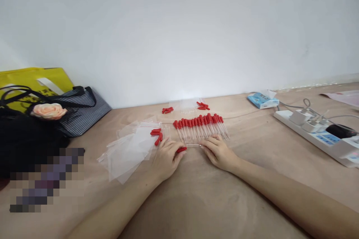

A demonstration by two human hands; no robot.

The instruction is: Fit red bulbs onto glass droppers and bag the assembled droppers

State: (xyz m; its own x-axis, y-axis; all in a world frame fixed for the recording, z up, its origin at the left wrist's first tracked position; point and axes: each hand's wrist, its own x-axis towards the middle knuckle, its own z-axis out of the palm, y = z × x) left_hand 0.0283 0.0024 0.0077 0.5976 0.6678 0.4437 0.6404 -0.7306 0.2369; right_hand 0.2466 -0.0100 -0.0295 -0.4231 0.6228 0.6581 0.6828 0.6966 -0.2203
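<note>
Between the fingers of my left hand [168, 155] is a red rubber bulb [181, 149]. My right hand [218, 151] pinches one end of a clear dropper tube [193, 145], whose other end reaches close to the bulb; whether the two touch I cannot tell. Just beyond my hands lies a row of droppers [200, 127], clear tubes with red bulbs on the far ends. Loose red bulbs [156, 134] sit by my left fingers, on or beside the clear zip bags [129, 153].
Farther back are more red bulbs [167, 110], another bulb group [203, 105] and clear tubes [187, 109]. On the right are a tissue pack [262, 100] and a power strip [316, 134] with cables. A striped bag [84, 112] and a yellow bag [56, 76] stand left.
</note>
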